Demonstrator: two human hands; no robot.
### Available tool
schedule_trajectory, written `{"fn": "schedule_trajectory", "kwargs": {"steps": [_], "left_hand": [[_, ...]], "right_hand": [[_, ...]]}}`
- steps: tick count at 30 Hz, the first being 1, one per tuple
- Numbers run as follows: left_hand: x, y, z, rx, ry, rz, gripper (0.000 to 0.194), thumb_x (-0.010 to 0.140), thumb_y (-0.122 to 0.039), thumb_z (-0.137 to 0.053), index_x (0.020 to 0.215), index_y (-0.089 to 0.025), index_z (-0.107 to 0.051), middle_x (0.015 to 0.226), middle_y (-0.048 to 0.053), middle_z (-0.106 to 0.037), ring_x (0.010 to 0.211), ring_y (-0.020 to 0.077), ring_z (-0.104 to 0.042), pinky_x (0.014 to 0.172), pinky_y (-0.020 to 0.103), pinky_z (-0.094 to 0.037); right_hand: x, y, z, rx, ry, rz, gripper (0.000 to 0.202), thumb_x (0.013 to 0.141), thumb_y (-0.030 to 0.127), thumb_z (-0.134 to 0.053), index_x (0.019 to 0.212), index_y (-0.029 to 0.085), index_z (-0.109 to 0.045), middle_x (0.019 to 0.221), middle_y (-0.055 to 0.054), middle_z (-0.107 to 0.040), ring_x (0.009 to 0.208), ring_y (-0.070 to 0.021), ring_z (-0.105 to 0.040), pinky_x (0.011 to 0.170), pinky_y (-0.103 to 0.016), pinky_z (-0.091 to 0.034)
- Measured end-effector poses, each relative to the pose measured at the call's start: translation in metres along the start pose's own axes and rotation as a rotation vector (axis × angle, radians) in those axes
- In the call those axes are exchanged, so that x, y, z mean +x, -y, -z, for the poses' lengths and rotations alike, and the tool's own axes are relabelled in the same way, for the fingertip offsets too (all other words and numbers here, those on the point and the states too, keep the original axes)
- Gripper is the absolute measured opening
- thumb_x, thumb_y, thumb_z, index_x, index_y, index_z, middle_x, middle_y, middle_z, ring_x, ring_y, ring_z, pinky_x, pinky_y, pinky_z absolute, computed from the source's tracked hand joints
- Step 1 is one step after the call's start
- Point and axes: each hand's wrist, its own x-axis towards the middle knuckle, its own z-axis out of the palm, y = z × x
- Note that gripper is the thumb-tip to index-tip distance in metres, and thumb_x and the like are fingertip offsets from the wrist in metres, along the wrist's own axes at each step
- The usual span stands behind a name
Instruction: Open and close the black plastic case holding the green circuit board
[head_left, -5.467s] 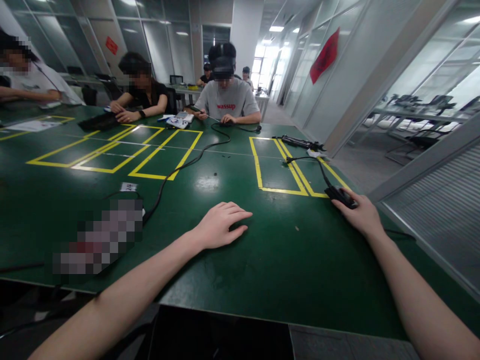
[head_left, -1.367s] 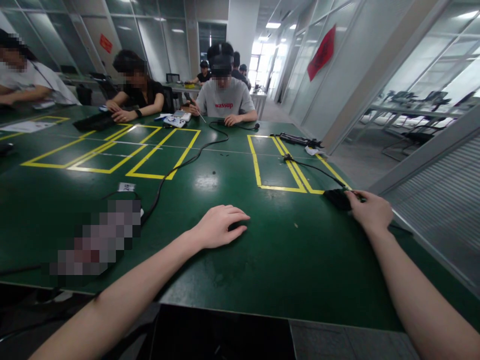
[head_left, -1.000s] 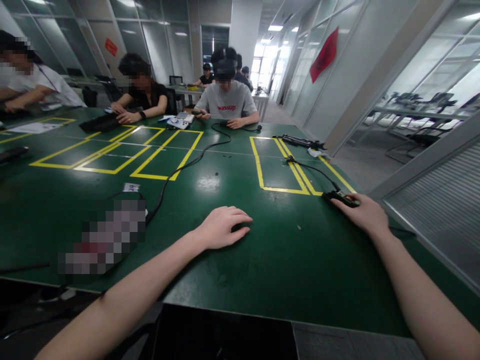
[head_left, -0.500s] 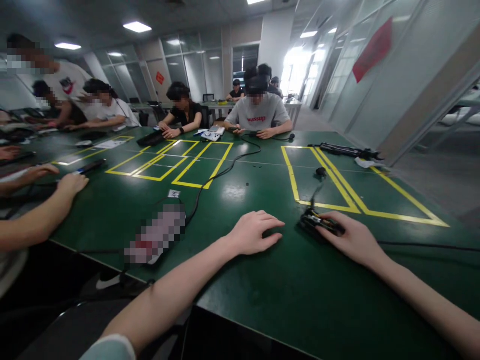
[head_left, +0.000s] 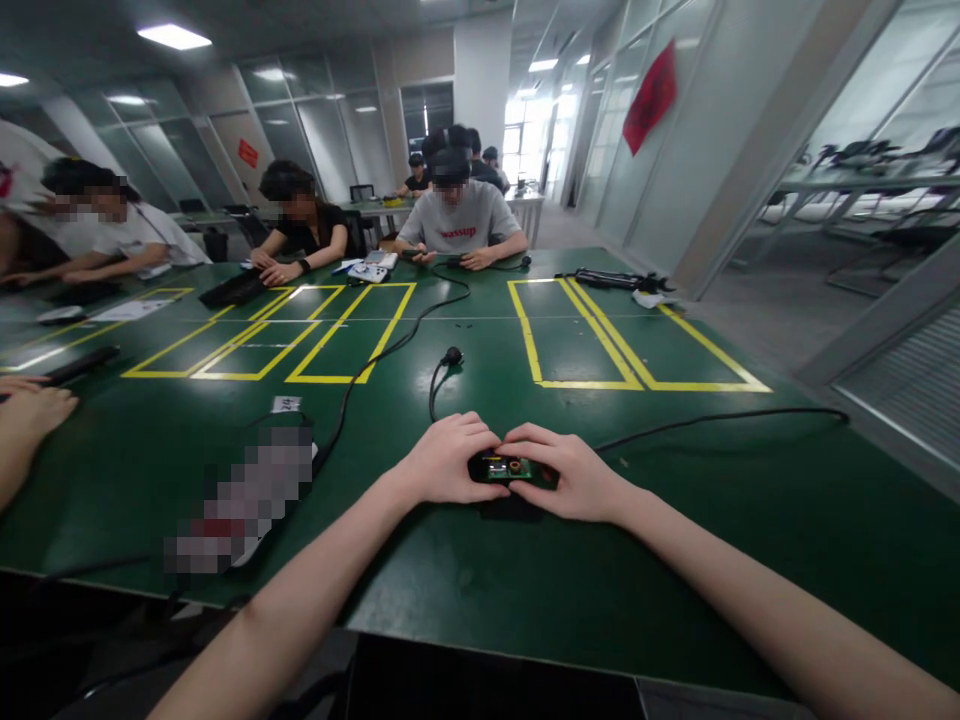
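Between both hands is an opened black power adapter (head_left: pixel 498 468), its green circuit board and a copper-coloured coil showing from above. My left hand (head_left: pixel 450 460) is closed around its left end, thumb at the near side. My right hand (head_left: pixel 577 478) curls around the right end, fingers on the far side and thumb on the near one. The fingers hide much of the casing. A flat black piece (head_left: pixel 511 506) lies just below the adapter on the green table. From the left side a short cord leads to a black plug (head_left: pixel 451 357), and another cable (head_left: pixel 720 418) runs off to the right.
A blurred power strip (head_left: pixel 244 500) with a cable lies to the left. Yellow tape rectangles (head_left: pixel 592 384) mark the green table (head_left: pixel 420 570). A black folded tripod-like item (head_left: pixel 619 281) lies at the far right. Several people sit around; a co-worker's hand (head_left: pixel 37 415) is at the left edge.
My right hand has brought the adapter leftward, and the plug and cord have shifted with it. My left hand, free earlier, now grips the adapter's other end. The view has turned right.
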Motion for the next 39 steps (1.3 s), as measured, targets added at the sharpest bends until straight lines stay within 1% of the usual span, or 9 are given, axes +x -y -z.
{"fn": "schedule_trajectory", "kwargs": {"steps": [3, 6, 12, 15, 18, 22, 28, 34, 39], "left_hand": [[-0.001, 0.002, 0.002, 0.000, -0.018, 0.019, 0.042, 0.083, -0.048, -0.078, 0.112, -0.019, -0.071, 0.101, 0.008, -0.073, 0.097, 0.0254, -0.064, 0.087, 0.038, -0.053], [-0.001, 0.004, 0.000, -0.008, -0.021, 0.033, 0.053, 0.083, -0.050, -0.078, 0.126, -0.020, -0.068, 0.111, 0.009, -0.072, 0.106, 0.0275, -0.064, 0.092, 0.041, -0.053], [0.003, 0.010, -0.009, -0.012, -0.048, 0.051, 0.059, 0.085, -0.052, -0.075, 0.135, -0.022, -0.064, 0.123, 0.012, -0.069, 0.119, 0.0298, -0.062, 0.103, 0.045, -0.052], [0.003, 0.013, -0.013, -0.040, -0.073, 0.051, 0.055, 0.089, -0.051, -0.072, 0.134, -0.021, -0.064, 0.127, 0.012, -0.070, 0.126, 0.0312, -0.060, 0.107, 0.048, -0.051], [0.004, 0.014, -0.013, -0.080, -0.098, 0.033, 0.038, 0.093, -0.042, -0.068, 0.126, -0.021, -0.067, 0.125, 0.010, -0.072, 0.128, 0.0299, -0.060, 0.108, 0.048, -0.051], [0.003, 0.016, -0.011, -0.122, -0.169, 0.017, 0.018, 0.092, -0.032, -0.067, 0.105, -0.020, -0.071, 0.111, 0.009, -0.075, 0.115, 0.0271, -0.065, 0.102, 0.043, -0.054], [0.001, 0.013, -0.003, -0.154, -0.186, 0.000, 0.008, 0.085, -0.027, -0.069, 0.089, -0.021, -0.070, 0.095, 0.007, -0.075, 0.100, 0.0249, -0.066, 0.090, 0.039, -0.056], [-0.005, 0.013, 0.007, -0.108, -0.074, 0.051, 0.020, 0.080, -0.030, -0.073, 0.098, -0.020, -0.073, 0.095, 0.006, -0.076, 0.092, 0.0238, -0.066, 0.080, 0.036, -0.055], [-0.004, 0.014, 0.004, -0.089, -0.028, 0.071, 0.032, 0.077, -0.036, -0.080, 0.105, -0.020, -0.075, 0.115, 0.009, -0.074, 0.109, 0.0281, -0.065, 0.097, 0.043, -0.055]], "right_hand": [[-0.001, -0.004, 0.009, -0.056, -0.043, -0.061, 0.035, 0.091, 0.029, -0.063, 0.124, 0.021, -0.067, 0.118, -0.010, -0.070, 0.091, -0.0209, -0.072, 0.078, -0.032, -0.059], [-0.003, -0.016, 0.016, -0.122, -0.040, -0.149, 0.023, 0.094, 0.031, -0.062, 0.112, 0.021, -0.071, 0.104, -0.007, -0.074, 0.083, -0.0194, -0.071, 0.072, -0.030, -0.056], [-0.005, -0.029, 0.015, -0.116, -0.077, -0.152, 0.020, 0.096, 0.034, -0.066, 0.105, 0.020, -0.077, 0.089, -0.006, -0.076, 0.077, -0.0184, -0.071, 0.070, -0.028, -0.053], [-0.004, -0.027, 0.010, -0.096, -0.126, -0.136, 0.019, 0.094, 0.032, -0.068, 0.104, 0.018, -0.077, 0.087, -0.006, -0.075, 0.075, -0.0182, -0.071, 0.069, -0.027, -0.053], [-0.005, -0.026, 0.006, -0.088, -0.149, -0.132, 0.018, 0.094, 0.032, -0.067, 0.102, 0.019, -0.076, 0.084, -0.006, -0.075, 0.073, -0.0175, -0.070, 0.067, -0.027, -0.053], [-0.004, -0.027, 0.003, -0.067, -0.132, -0.112, 0.018, 0.094, 0.033, -0.068, 0.102, 0.019, -0.076, 0.085, -0.005, -0.075, 0.074, -0.0175, -0.071, 0.068, -0.027, -0.053], [-0.002, -0.022, -0.002, -0.053, -0.117, -0.096, 0.017, 0.094, 0.033, -0.069, 0.102, 0.020, -0.076, 0.086, -0.005, -0.075, 0.076, -0.0175, -0.071, 0.070, -0.027, -0.054], [-0.003, -0.017, -0.004, -0.050, -0.133, -0.060, 0.019, 0.096, 0.035, -0.068, 0.103, 0.020, -0.075, 0.086, -0.005, -0.076, 0.076, -0.0173, -0.072, 0.069, -0.026, -0.054], [-0.002, -0.014, -0.007, -0.031, -0.149, -0.059, 0.019, 0.095, 0.035, -0.068, 0.104, 0.020, -0.076, 0.088, -0.006, -0.077, 0.077, -0.0179, -0.073, 0.070, -0.027, -0.055]]}}
